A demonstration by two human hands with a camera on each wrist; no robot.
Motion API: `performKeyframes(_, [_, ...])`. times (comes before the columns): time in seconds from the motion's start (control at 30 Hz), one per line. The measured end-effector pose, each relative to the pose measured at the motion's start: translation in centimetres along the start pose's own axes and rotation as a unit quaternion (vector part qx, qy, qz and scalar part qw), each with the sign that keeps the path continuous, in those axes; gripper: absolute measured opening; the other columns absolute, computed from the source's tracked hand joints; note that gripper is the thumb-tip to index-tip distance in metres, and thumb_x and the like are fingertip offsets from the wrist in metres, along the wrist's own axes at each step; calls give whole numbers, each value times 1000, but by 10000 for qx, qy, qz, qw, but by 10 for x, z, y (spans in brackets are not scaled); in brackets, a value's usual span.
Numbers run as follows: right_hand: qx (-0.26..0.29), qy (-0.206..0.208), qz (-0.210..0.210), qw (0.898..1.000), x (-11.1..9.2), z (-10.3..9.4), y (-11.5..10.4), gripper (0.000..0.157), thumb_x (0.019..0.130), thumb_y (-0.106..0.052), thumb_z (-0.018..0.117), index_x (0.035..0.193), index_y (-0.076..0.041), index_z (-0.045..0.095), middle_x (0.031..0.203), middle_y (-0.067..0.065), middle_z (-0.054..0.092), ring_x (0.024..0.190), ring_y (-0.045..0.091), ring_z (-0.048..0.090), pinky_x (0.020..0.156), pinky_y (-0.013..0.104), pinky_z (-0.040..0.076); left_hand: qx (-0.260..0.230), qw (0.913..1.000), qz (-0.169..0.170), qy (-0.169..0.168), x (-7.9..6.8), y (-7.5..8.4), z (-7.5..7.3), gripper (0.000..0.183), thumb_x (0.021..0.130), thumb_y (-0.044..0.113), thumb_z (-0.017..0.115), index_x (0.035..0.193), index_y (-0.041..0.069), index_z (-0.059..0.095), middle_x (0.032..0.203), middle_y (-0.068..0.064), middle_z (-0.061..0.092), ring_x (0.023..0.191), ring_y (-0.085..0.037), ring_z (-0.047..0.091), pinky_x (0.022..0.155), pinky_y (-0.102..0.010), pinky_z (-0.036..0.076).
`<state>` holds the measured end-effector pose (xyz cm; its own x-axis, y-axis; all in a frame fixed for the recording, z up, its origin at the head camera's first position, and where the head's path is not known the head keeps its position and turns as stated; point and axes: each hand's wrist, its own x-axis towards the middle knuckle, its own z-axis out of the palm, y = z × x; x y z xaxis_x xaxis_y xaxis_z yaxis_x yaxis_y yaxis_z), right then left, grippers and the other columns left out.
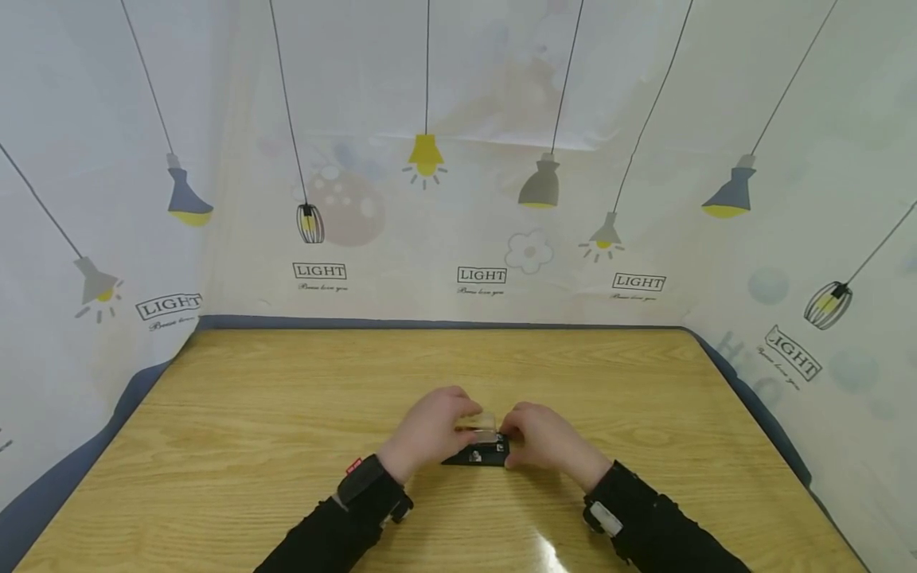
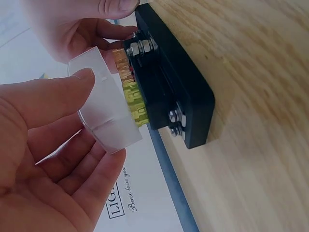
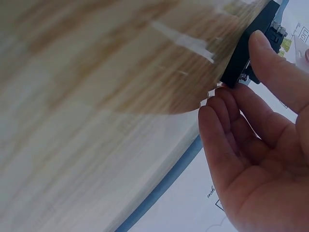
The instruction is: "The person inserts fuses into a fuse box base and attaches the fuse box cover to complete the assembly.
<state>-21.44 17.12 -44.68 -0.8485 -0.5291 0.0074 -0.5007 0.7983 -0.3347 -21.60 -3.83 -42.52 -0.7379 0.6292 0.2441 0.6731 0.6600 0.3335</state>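
Observation:
A black fuse block rests on the table with metal terminal studs and nuts along its side. Orange fuses and yellow-green fuses stand in its middle, seen in the left wrist view. My left hand pinches a clear plastic cover between thumb and fingers, just off the tops of the fuses. At the block's right end, my right hand grips the base, its thumb on the side and fingertips at the end. In the head view, the left hand hides part of the block.
The wood-grain table extends around both hands. A pale curtain printed with lamps encloses the back and sides, with a blue-grey border along the table's far edge.

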Motion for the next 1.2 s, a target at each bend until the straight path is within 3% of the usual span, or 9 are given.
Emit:
performKeyframes(0.3, [-21,16,-103,9999,0,1,1,35,66,-27,79,95,-11,66,85,-4,55,74,10,46,69,31,44,135,9996,233,17,0,1,4,24,79,21,69,101,12,68,94,-1,62,84,-11,55,76,-25,46])
performKeyframes(1.2, [-43,16,-109,9999,1,1,1,34,66,-26,79,93,-11,66,84,-4,54,74,10,46,69,31,44,270,9995,-70,-160,3,1,13,22,78,21,70,99,14,69,92,0,61,81,-10,53,73,-24,45])
